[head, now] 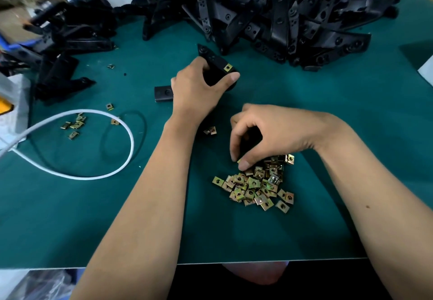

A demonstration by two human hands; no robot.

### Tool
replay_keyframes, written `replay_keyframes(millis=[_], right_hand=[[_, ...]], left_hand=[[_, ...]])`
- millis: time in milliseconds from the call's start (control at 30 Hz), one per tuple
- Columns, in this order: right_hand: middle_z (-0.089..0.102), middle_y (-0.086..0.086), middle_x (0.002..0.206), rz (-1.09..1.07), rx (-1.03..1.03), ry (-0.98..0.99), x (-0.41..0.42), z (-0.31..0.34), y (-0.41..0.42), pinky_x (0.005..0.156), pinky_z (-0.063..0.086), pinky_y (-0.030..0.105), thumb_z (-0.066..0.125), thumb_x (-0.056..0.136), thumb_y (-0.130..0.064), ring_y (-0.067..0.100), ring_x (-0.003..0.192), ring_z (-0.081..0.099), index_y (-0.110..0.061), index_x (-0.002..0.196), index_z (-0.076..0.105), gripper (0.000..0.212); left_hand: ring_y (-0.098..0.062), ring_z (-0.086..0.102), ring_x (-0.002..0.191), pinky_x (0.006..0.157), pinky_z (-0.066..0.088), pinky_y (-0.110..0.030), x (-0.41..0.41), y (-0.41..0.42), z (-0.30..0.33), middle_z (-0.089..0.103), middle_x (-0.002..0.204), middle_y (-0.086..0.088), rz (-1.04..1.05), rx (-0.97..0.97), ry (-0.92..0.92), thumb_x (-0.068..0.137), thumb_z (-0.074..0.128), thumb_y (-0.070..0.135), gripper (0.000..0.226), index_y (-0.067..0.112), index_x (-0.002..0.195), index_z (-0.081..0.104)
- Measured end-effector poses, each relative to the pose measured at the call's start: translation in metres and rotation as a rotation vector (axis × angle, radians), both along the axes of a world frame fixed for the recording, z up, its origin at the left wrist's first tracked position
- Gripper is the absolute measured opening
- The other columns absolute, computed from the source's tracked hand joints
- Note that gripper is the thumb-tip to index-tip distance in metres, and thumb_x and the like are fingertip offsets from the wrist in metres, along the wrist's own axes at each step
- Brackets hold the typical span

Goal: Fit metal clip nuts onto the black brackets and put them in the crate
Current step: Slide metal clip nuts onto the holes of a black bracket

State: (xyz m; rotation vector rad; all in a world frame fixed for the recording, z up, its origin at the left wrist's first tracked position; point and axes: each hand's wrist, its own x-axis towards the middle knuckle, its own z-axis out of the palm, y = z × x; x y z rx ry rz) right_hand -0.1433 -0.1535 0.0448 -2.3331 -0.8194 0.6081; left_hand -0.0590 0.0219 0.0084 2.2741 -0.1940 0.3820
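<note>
Left hand point(196, 88) grips black bracket point(216, 65) on green mat point(351, 135), one nut already clipped; right hand point(264, 133) pinches a clip nut point(239, 161) from pile point(256, 186); nuts likely small, stiff, slippery, best pinched by edges

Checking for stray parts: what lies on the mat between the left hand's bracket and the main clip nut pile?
In the head view, two loose brass-coloured metal clip nuts lie on the green mat between the black plastic bracket and the heap of clip nuts.

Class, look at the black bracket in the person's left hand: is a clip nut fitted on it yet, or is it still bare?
Fitted. One clip nut sits on the bracket gripped by the left hand.
</note>
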Motion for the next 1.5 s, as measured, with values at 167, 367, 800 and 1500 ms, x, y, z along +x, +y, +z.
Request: replay_keyframes(millis=[167,367,800,1500], right_hand=[[0.064,-0.014,0.086,-0.08,0.01,-0.055,0.002,-0.004,-0.001,0.083,0.049,0.032,0.087,0.079,-0.033,0.009,0.09,0.061,-0.032,0.08,0.077,0.011],[0.073,-0.009,0.082,-0.285,0.217,-0.126,0.01,-0.01,-0.011,0.07,0.044,0.012,0.08,0.089,-0.021,-0.004,0.071,0.062,-0.022,0.084,0.075,0.007],[0.065,-0.013,0.089,-0.192,0.035,-0.159,0.011,-0.011,-0.016,0.07,0.044,0.016,0.088,0.079,-0.029,0.003,0.08,0.057,-0.031,0.092,0.078,0.017],[0.077,0.009,0.078,-0.97,0.948,-0.189,0.025,-0.023,-0.032,0.056,0.051,0.022,0.073,0.092,-0.004,0.011,0.062,0.065,-0.009,0.091,0.076,0.006]], left_hand=[[-0.017,0.065,0.089,0.094,0.051,-0.049,0.0,0.0,-0.002,0.065,0.085,0.014,0.005,-0.029,0.006,0.075,0.073,0.071,0.054,0.021,0.094,0.064],[-0.008,0.065,0.084,0.082,0.055,-0.036,-0.001,0.001,-0.003,0.069,0.085,0.014,-0.05,-0.069,0.027,0.074,0.076,0.068,0.05,0.023,0.093,0.067],[-0.001,0.062,0.079,0.066,0.044,-0.014,-0.001,0.0,-0.003,0.068,0.083,0.013,-0.098,-0.061,0.014,0.077,0.079,0.063,0.045,0.021,0.09,0.067],[-0.017,0.062,0.082,0.075,0.048,-0.029,-0.019,-0.016,0.008,0.068,0.079,0.008,-0.403,-0.005,-0.128,0.089,0.073,0.043,0.028,0.017,0.081,0.064]])
